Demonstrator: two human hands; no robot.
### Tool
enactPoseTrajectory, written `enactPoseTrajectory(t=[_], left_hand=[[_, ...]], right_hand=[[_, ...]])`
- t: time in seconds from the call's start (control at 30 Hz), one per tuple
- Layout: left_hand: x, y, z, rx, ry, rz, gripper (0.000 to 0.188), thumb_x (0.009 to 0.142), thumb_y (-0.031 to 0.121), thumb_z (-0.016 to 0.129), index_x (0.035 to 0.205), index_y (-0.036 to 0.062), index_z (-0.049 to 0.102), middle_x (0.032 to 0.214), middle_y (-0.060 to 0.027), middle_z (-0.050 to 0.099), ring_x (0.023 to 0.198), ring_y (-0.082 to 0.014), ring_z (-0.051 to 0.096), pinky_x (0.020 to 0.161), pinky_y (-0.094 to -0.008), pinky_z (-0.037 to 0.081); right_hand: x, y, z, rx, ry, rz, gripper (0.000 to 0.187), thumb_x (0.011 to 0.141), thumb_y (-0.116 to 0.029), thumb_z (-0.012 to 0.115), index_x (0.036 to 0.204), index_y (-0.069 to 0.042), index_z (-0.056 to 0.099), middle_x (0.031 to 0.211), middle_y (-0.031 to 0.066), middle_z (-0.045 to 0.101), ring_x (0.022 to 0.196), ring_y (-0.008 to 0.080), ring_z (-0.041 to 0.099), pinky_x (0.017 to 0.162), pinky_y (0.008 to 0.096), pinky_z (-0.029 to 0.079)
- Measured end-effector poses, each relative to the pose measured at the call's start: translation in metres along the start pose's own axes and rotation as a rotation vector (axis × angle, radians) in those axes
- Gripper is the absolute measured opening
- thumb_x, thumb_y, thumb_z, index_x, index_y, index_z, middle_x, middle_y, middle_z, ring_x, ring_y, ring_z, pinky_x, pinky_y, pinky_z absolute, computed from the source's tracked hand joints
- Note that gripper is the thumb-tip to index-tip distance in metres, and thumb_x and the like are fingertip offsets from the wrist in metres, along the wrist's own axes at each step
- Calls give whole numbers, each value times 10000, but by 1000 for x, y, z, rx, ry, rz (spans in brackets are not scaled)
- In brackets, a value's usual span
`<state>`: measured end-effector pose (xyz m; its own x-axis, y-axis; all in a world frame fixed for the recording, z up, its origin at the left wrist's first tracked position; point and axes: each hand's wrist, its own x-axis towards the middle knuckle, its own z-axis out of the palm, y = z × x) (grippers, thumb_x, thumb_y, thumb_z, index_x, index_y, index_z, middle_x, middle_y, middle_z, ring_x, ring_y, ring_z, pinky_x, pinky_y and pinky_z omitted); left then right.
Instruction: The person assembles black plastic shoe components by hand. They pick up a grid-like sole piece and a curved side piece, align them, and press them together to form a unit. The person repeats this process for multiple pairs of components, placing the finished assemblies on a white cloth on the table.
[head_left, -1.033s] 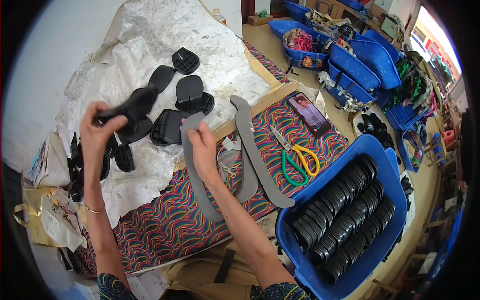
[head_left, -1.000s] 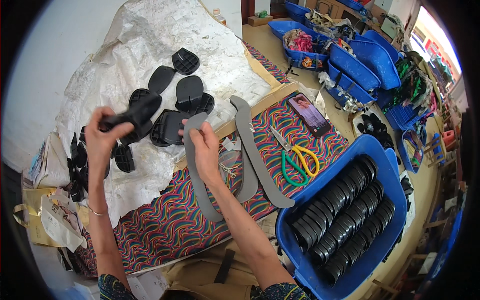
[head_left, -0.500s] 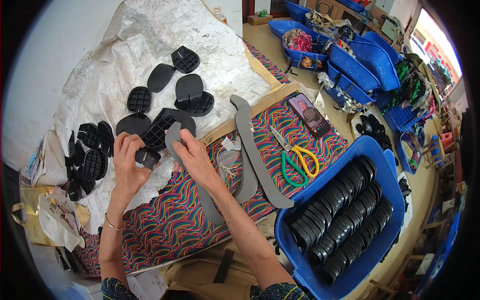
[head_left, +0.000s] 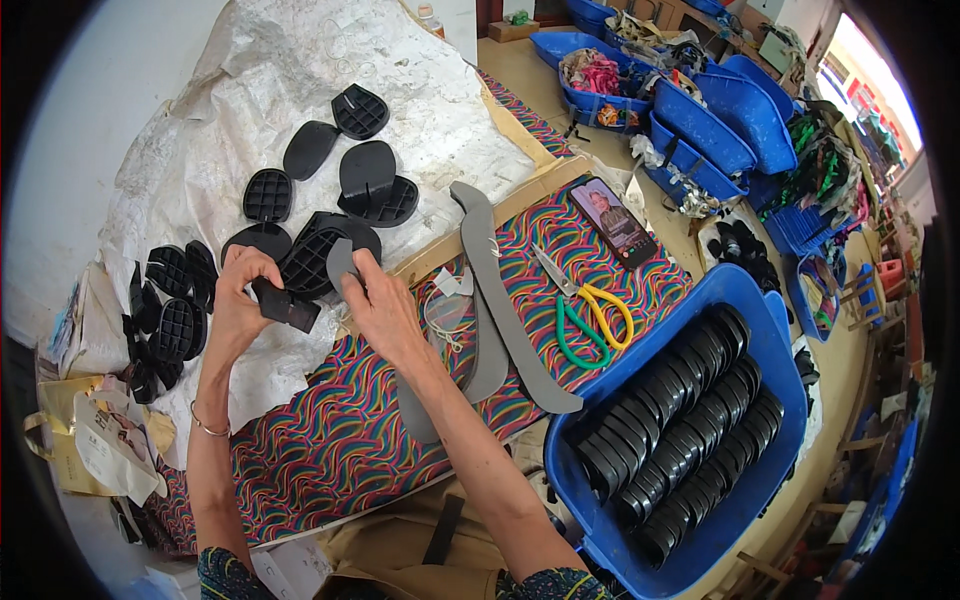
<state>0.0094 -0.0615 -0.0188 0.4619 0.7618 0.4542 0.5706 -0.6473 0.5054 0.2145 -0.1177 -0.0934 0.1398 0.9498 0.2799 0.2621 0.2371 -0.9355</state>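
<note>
Two hands, both mine, were close but apart in the head view. My left hand (head_left: 243,302) was clamped on a black block (head_left: 290,308), over the white sheet (head_left: 430,110). My right hand (head_left: 380,308) pinched the top of a grey strip (head_left: 341,262), just right of the block; I could not tell if these touched. Other strips (head_left: 502,298) lay on the patterned cloth (head_left: 320,470) farther right, then scissors (head_left: 605,298) and a phone (head_left: 612,222). Black pieces (head_left: 310,150) dotted the sheet, and a blue tub (head_left: 797,350) held rows of black parts (head_left: 690,445).
</note>
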Motion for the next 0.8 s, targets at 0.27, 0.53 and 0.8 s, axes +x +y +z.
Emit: enactPoseTrajectory(t=[0.27,0.53,0.8], left_hand=[[11,-3,-2,-238,-132,-178,296,556,-18,797,731,65,574,779,40,512,738,-84,496,684,-228,385],[45,9,-1,-312,-221,-350,278,553,3,819,766,59,649,708,57,586,661,-44,506,595,-219,386],[41,11,8,-647,-123,-576,180,677,-6,802,825,9,701,744,-45,700,630,-82,637,610,-215,505]], right_hand=[[-3,4,-3,2,29,10,193,975,-234,486,1058,-67,435,708,270,592,734,489,605,656,555,449],[5,17,-2,207,10,111,227,987,-193,478,1138,-48,565,883,122,641,612,205,558,527,318,442],[5,9,-3,211,20,121,240,988,-199,458,1119,-26,560,797,121,596,544,183,533,508,301,435]])
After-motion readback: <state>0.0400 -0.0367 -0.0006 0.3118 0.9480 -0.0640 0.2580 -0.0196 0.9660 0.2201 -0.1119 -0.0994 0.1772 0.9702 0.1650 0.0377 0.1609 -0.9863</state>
